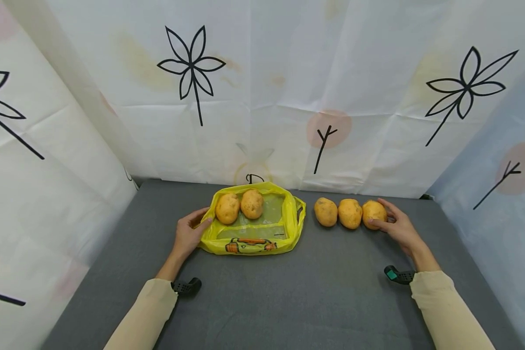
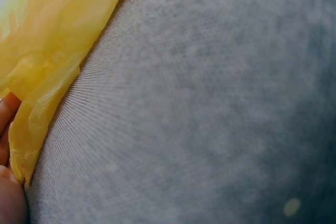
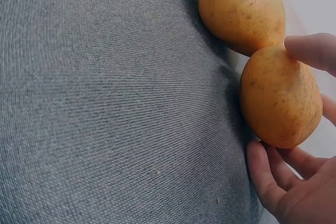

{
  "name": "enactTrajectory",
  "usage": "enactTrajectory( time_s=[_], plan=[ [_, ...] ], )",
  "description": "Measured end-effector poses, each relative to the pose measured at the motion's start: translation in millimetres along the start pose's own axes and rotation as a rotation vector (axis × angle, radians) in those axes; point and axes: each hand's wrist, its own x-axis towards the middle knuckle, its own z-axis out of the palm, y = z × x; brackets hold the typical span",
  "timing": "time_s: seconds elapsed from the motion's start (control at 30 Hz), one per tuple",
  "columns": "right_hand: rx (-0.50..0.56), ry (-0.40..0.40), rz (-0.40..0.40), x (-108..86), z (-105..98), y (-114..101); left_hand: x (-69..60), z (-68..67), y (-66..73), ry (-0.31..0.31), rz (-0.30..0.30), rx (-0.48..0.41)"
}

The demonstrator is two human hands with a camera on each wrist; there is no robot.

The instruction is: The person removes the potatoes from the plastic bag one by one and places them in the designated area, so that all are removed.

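Note:
A yellow plastic bag (image 1: 290, 228) lies with its mouth spread open, two potatoes (image 1: 227, 208) inside at its left. My left hand (image 1: 189, 233) grips the bag's left edge; the left wrist view shows a few fingers (image 2: 5, 114) at the yellow plastic (image 2: 58, 30). To the right of the bag, three potatoes sit in a row: one on the left (image 1: 325, 212), one in the middle (image 1: 350, 214) and one on the right (image 1: 374, 214). My right hand (image 1: 400, 227) holds the rightmost potato (image 3: 281, 96) between thumb and fingers, beside the middle potato (image 3: 241, 11).
The grey table (image 1: 262, 301) stretches in front of the bag and the potatoes. A white curtain (image 1: 262, 141) with flower drawings hangs behind the table's back edge and along both sides.

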Motion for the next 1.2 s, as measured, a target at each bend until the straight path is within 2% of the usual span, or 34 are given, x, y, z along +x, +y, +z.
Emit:
enactTrajectory(
  time_s=[0.37,0.67,0.9,1.2],
  plan=[
    [0.006,0.001,-0.007,-0.7,0.9,-1.8,-1.3,0.6,-2.7,0.023,0.011,0.0],
    [-0.014,0.019,0.002,0.6,2.2,-1.2,-1.2,-0.6,-2.1,0.012,0.002,-0.002],
    [-0.025,0.026,-0.014,-0.2,1.9,-0.9,-1.1,0.9,-1.8,0.009,0.03,-0.026],
    [-0.068,0.044,-0.001,1.0,0.3,-1.7,0.2,0.1,-3.6,0.007,0.039,-0.013]
  ],
)
